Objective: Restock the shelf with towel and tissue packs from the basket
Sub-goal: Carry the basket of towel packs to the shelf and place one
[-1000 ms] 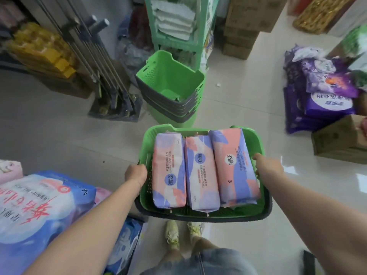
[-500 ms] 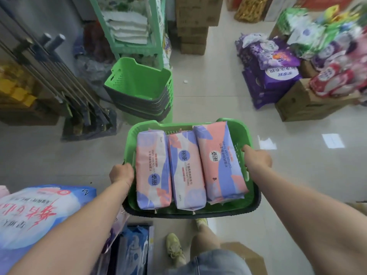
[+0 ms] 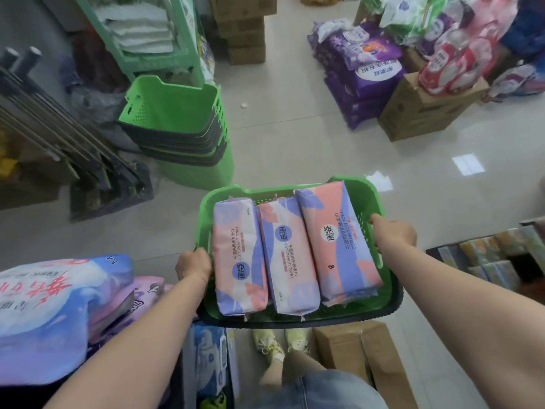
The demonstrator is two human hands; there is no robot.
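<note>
Basket (image 3: 372,188) held by both rims
Left hand (image 3: 193,265) and right hand (image 3: 395,233) each grip a side rim; three towel packs (image 3: 280,255) lie loose inside, the right one propped high. A tilt could spill it; the cardboard box (image 3: 362,358) underfoot invites tripping

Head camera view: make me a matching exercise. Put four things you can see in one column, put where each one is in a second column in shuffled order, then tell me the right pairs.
Things
1. towel packs
2. stacked green baskets
3. purple bags
4. cardboard box

Places
A. on the floor beside the person's shoes
B. piled on the floor at the far right, next to a carton
C. side by side in the carried basket
D. on the floor ahead, to the left of the carried basket

Pairs: 1-C, 2-D, 3-B, 4-A
</note>
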